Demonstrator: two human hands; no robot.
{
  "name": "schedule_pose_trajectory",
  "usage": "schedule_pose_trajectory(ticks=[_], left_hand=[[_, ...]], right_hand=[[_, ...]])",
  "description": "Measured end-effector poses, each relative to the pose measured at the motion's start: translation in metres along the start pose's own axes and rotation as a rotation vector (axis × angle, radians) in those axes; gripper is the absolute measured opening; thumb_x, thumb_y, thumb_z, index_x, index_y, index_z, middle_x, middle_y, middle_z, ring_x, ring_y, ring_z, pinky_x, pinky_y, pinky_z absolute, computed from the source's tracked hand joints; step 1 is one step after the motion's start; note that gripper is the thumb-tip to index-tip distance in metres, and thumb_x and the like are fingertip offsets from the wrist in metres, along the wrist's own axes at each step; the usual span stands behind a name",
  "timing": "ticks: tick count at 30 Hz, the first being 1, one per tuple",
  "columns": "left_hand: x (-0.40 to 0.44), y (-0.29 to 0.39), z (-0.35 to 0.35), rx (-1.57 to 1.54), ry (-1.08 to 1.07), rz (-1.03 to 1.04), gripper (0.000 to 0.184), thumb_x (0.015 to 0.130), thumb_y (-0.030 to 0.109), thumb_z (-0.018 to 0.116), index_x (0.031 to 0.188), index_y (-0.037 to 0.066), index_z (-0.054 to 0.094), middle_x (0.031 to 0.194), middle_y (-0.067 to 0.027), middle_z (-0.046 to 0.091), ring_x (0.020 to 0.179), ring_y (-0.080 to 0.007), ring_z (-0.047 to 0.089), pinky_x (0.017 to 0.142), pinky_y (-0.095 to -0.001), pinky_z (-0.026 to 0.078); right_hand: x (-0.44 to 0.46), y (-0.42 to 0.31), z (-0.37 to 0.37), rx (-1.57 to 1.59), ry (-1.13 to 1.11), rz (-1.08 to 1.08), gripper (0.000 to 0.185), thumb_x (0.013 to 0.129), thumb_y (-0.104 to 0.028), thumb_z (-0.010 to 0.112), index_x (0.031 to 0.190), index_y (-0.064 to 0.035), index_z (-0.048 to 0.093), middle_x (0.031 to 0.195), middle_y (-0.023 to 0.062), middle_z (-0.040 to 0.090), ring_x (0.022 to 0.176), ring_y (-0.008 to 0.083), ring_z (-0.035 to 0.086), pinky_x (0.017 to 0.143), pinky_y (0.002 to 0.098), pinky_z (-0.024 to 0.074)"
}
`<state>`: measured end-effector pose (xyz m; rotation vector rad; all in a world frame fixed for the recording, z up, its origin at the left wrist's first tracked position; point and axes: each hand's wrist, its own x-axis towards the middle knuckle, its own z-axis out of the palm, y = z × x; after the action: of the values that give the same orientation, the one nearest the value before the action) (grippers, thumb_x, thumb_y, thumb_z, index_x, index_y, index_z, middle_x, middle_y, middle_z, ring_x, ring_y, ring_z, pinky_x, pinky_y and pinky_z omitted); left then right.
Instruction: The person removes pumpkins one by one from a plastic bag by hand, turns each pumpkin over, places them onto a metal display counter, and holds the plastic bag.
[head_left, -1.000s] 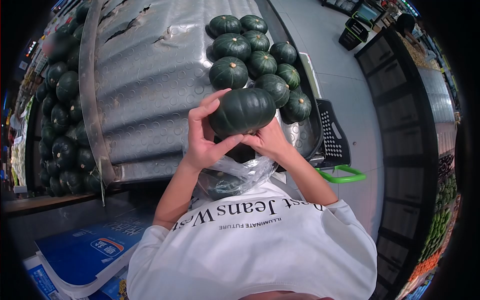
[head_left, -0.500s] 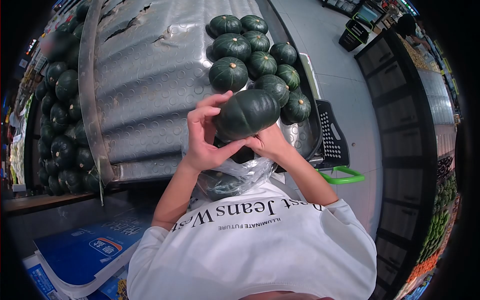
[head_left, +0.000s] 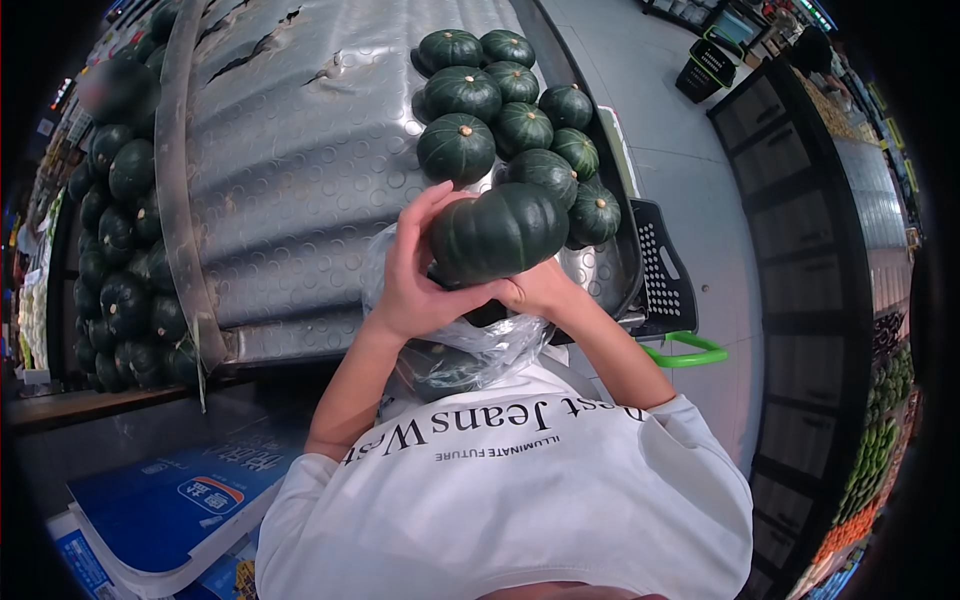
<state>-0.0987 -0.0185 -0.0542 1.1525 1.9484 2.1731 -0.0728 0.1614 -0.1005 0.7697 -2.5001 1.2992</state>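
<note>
A dark green pumpkin [head_left: 503, 232] is held up between my two hands. My left hand [head_left: 415, 275] wraps round its left side, fingers at the top and thumb beneath. My right hand [head_left: 543, 288] supports it from below, its fingers mostly hidden behind the pumpkin. Under my hands, close to the white shirt, hangs a clear plastic bag [head_left: 500, 345] with a dark green pumpkin [head_left: 440, 368] inside. Just beyond the held one, several more pumpkins [head_left: 457, 148] sit grouped on the grey ridged display mat [head_left: 300, 200].
Another pile of pumpkins [head_left: 127, 305] lies at the left, past the mat's raised edge. A black basket with a green handle [head_left: 690, 350] stands right of the display. Blue printed boxes [head_left: 180, 500] are at lower left. Dark cabinets [head_left: 800, 300] line the right side.
The held pumpkin has turned, showing more ribs, and shifted slightly right. My left fingers have moved round its upper left side. The bag remains below.
</note>
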Motion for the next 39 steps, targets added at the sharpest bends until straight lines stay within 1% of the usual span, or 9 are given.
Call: schedule_pose_trajectory(ticks=[9, 15, 21, 24, 27, 30, 33, 34, 39], left_hand=[[-0.005, -0.003, 0.002, -0.056, 0.204, -0.052, 0.088, 0.063, 0.009, 0.086, 0.129, 0.002, 0.028, 0.117, -0.0155, 0.051, 0.108, -0.0217, 0.057, 0.090, -0.0343, 0.050], [-0.006, -0.001, 0.002, -0.030, 0.203, -0.019, 0.083, 0.064, 0.009, 0.085, 0.127, 0.002, 0.032, 0.116, -0.0145, 0.052, 0.107, -0.0206, 0.056, 0.089, -0.0333, 0.050], [-0.005, -0.008, -0.003, 0.067, 0.191, 0.137, 0.079, 0.065, 0.014, 0.085, 0.127, 0.001, 0.037, 0.118, -0.0143, 0.054, 0.105, -0.0207, 0.059, 0.083, -0.0302, 0.052], [-0.006, -0.007, -0.007, 0.204, 0.154, 0.115, 0.075, 0.067, 0.018, 0.084, 0.126, 0.000, 0.042, 0.117, -0.0145, 0.057, 0.103, -0.0211, 0.061, 0.080, -0.0299, 0.053], [-0.004, -0.007, -0.007, 0.173, 0.143, 0.126, 0.072, 0.068, 0.022, 0.084, 0.125, 0.000, 0.045, 0.117, -0.0142, 0.060, 0.102, -0.0211, 0.062, 0.078, -0.0296, 0.054], [-0.005, -0.007, -0.008, 0.165, 0.087, 0.138, 0.077, 0.067, 0.024, 0.086, 0.126, 0.001, 0.044, 0.121, -0.0165, 0.058, 0.107, -0.0244, 0.061, 0.085, -0.0336, 0.052], [-0.002, -0.013, -0.008, 0.135, 0.007, 0.246, 0.081, 0.064, 0.027, 0.087, 0.128, 0.002, 0.044, 0.126, -0.0191, 0.055, 0.114, -0.0294, 0.057, 0.096, -0.0387, 0.046], [-0.001, -0.015, -0.013, 0.174, -0.108, 0.276, 0.091, 0.067, 0.030, 0.086, 0.135, 0.000, 0.035, 0.137, -0.0238, 0.044, 0.123, -0.0307, 0.049, 0.105, -0.0416, 0.037], [0.001, -0.012, -0.008, 0.174, -0.148, 0.250, 0.090, 0.066, 0.030, 0.085, 0.137, 0.003, 0.037, 0.140, -0.0234, 0.040, 0.129, -0.0377, 0.042, 0.106, -0.0439, 0.036]], right_hand=[[-0.002, 0.002, 0.001, 0.105, 0.116, 0.049, 0.067, 0.085, -0.068, 0.047, 0.112, -0.0088, 0.063, 0.122, 0.0173, 0.056, 0.114, 0.0385, 0.049, 0.099, 0.0471, 0.0367], [-0.002, 0.001, -0.001, 0.090, 0.136, 0.067, 0.072, 0.083, -0.069, 0.049, 0.114, -0.0057, 0.060, 0.125, 0.0178, 0.054, 0.118, 0.0377, 0.047, 0.101, 0.0469, 0.0339], [0.007, -0.004, -0.008, 0.100, 0.217, -0.067, 0.082, 0.070, -0.054, 0.076, 0.127, -0.0014, 0.050, 0.128, 0.0183, 0.053, 0.119, 0.0352, 0.050, 0.103, 0.0446, 0.0363], [0.004, -0.021, 0.000, 0.402, 0.409, 0.023, 0.099, 0.062, -0.043, 0.086, 0.137, 0.0001, 0.037, 0.128, 0.0198, 0.052, 0.116, 0.0335, 0.055, 0.100, 0.0427, 0.0411], [-0.004, -0.009, -0.003, 0.198, 0.347, 0.003, 0.115, 0.056, -0.037, 0.091, 0.142, 0.0005, 0.024, 0.126, 0.0210, 0.052, 0.113, 0.0312, 0.057, 0.098, 0.0410, 0.0439], [-0.012, -0.006, 0.002, 0.252, 0.380, -0.025, 0.109, 0.059, -0.031, 0.091, 0.142, -0.0026, 0.026, 0.126, 0.0213, 0.052, 0.114, 0.0321, 0.057, 0.097, 0.0418, 0.0444], [-0.011, 0.002, 0.004, 0.193, 0.452, -0.305, 0.104, 0.060, -0.023, 0.090, 0.140, -0.0053, 0.026, 0.126, 0.0209, 0.051, 0.114, 0.0346, 0.056, 0.095, 0.0431, 0.0456], [-0.012, 0.001, 0.004, 0.155, 0.463, -0.338, 0.097, 0.061, -0.013, 0.088, 0.138, -0.0095, 0.029, 0.128, 0.0210, 0.049, 0.116, 0.0378, 0.054, 0.095, 0.0450, 0.0461], [-0.009, -0.005, 0.001, -0.078, 0.638, -0.503, 0.095, 0.060, -0.003, 0.084, 0.138, -0.0137, 0.030, 0.130, 0.0209, 0.046, 0.117, 0.0395, 0.052, 0.097, 0.0482, 0.0448]])
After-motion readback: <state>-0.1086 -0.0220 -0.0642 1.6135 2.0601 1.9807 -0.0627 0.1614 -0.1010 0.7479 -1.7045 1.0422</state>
